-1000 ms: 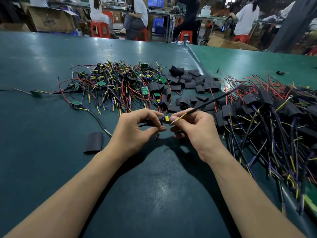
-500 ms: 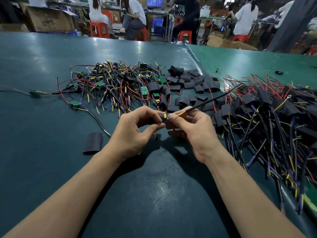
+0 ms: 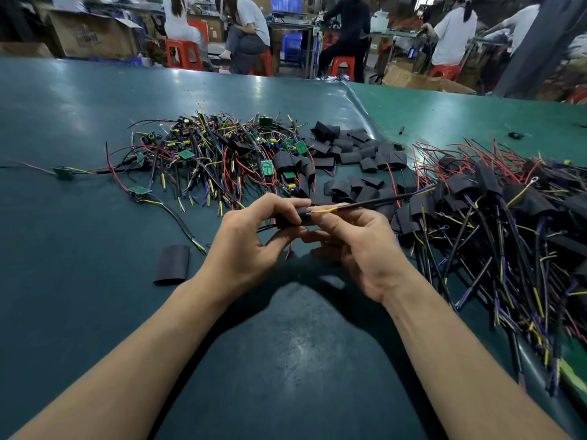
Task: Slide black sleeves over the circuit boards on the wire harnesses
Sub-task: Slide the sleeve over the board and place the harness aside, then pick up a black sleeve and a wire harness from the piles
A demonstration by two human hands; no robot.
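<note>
My left hand (image 3: 251,246) pinches a black sleeve (image 3: 290,219) between thumb and fingers, a little above the table. The circuit board is hidden inside or behind it. My right hand (image 3: 355,246) holds the harness wire (image 3: 365,204) just right of the sleeve; its yellow lead enters the sleeve's right end and the black cable runs up to the right. A heap of bare harnesses with green boards (image 3: 222,154) lies behind my hands. Loose black sleeves (image 3: 352,154) lie to its right. Sleeved harnesses (image 3: 502,223) are piled at the right.
One flat black sleeve (image 3: 173,264) lies alone on the green table (image 3: 79,249) left of my left wrist. A raised seam in the table cover (image 3: 365,112) runs back from the sleeve pile. People sit on red stools (image 3: 184,55) beyond the table's far edge.
The yellow component seen at the sleeve's right end has gone out of sight as the sleeve slid over it. Both hands stayed close together at about the same spot.
</note>
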